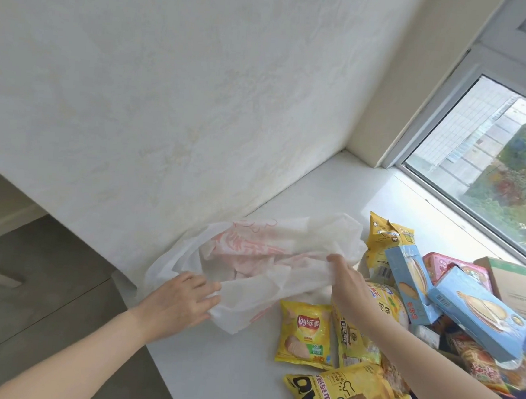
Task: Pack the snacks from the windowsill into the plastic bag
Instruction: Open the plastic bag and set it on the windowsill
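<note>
Nearest to me, both forearms reach forward over the white windowsill (232, 370). My left hand (181, 300) grips the near edge of the plastic bag (269, 262), fingers curled into the film. My right hand (347, 286) pinches the bag's upper fold at the far side of the mouth. I judge that I am spreading the mouth open; the bag lies crumpled on the sill against the wall, and I cannot tell whether anything is inside it.

Packing appears not yet begun. Just right of the bag, the snacks lie loose on the sill: a yellow Lay's chip packet (304, 335), a yellow packet with black lettering (340, 394) nearer me, another yellow packet (384, 237) standing further back, and two blue boxes (479, 314) stacked aslant on a heap of mixed wrappers. A pink box (448, 267) and a brown carton (519, 285) sit behind them. All of it is left to load.

Beyond, a pale textured wall (169, 97) meets the sill at the corner. To the right, a window (494, 161) shows greenery and buildings outside. Lower left, a grey floor (28, 291) lies below the sill.
</note>
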